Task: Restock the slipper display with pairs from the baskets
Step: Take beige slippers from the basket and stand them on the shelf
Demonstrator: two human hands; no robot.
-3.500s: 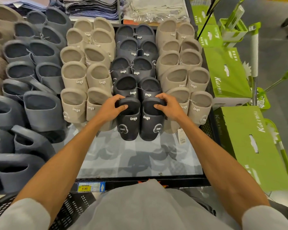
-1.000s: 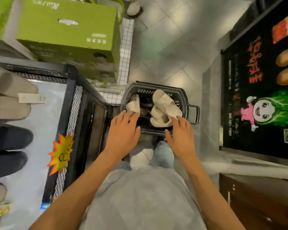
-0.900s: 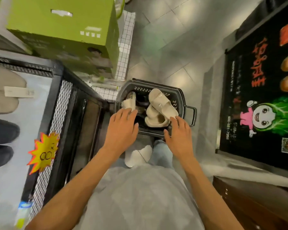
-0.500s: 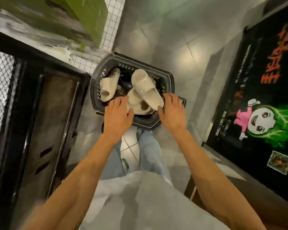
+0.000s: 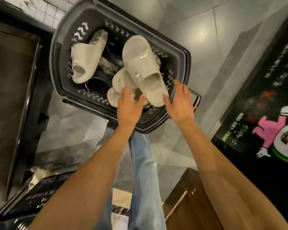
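Observation:
A dark plastic basket (image 5: 63, 39) stands on the floor below me with beige slippers in it. One beige slipper (image 5: 143, 67) lies on top at the right, over a second beige one (image 5: 118, 82). Another beige slipper (image 5: 86, 60) leans at the left, and a dark slipper (image 5: 98, 84) shows underneath. My left hand (image 5: 129, 107) hovers with straight fingers over the near end of the top pair. My right hand (image 5: 180, 101) is spread, its thumb at the toe of the top slipper. Neither hand grips anything.
The black display stand (image 5: 20, 90) rises at the left. A second black basket (image 5: 38, 195) sits at the lower left by my legs. A black poster wall (image 5: 264, 105) and a wooden unit (image 5: 189, 200) close off the right side. Grey tiled floor (image 5: 198, 35) surrounds the basket.
I turned from the display, where both hands set a dark pair, down to the floor basket. Both hands have moved forward over the basket onto the top beige pair.

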